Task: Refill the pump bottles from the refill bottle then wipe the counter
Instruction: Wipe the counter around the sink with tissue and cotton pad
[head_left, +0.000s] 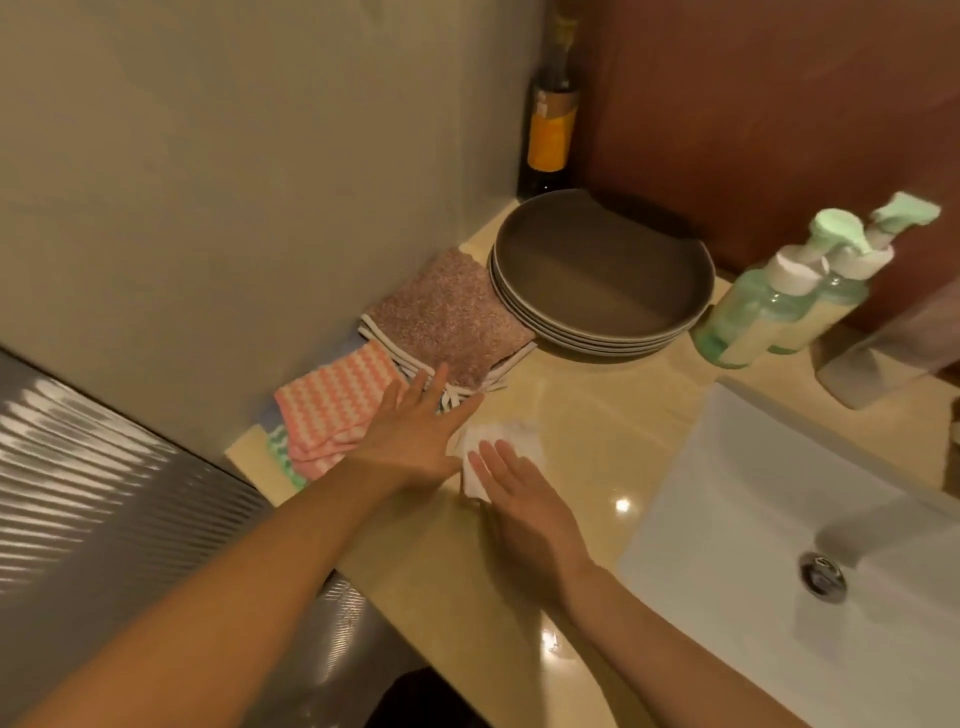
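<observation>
- Presses right hand flat on the wipe, fingers straight, nothing gripped.
- Holds left hand released and flat just left of the wipe, over the edge of the cloths.
- Places the wipe at frame centre on the counter, reaching up-right from the right fingertips.
- Leaves pump bottles at right of frame, well apart from both hands.
- Likely favours the right hand, sweeping towards bare counter to the right.
</observation>
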